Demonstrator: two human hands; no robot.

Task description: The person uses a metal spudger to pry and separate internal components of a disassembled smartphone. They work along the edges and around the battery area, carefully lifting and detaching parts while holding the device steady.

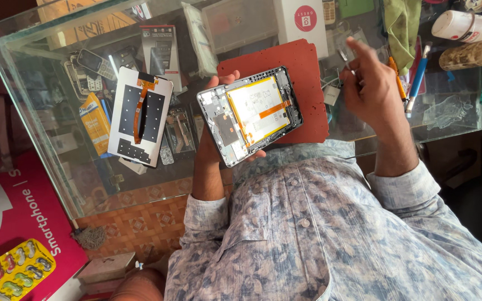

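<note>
My left hand [214, 139] grips an opened tablet [250, 113] from below, tilted above the glass table. Inside the tablet I see a yellow battery [255, 106], an orange flex strip and grey shielding. My right hand [372, 89] is raised to the right of the tablet, its fingers pinched on a thin metal tool [345, 59]. A red work mat [308, 78] lies under and behind the tablet. To the left, a detached white panel [140, 117] with black pads and an orange flex cable rests on the glass.
The glass table [29, 111] shows phones and parts on a shelf beneath. A white box [302, 19], a green cloth [403, 22], blue [418, 78] and orange [397, 78] tools and two bottles [464, 25] sit at the back right. A pink box [18, 212] and a yellow tray [12, 273] lie lower left.
</note>
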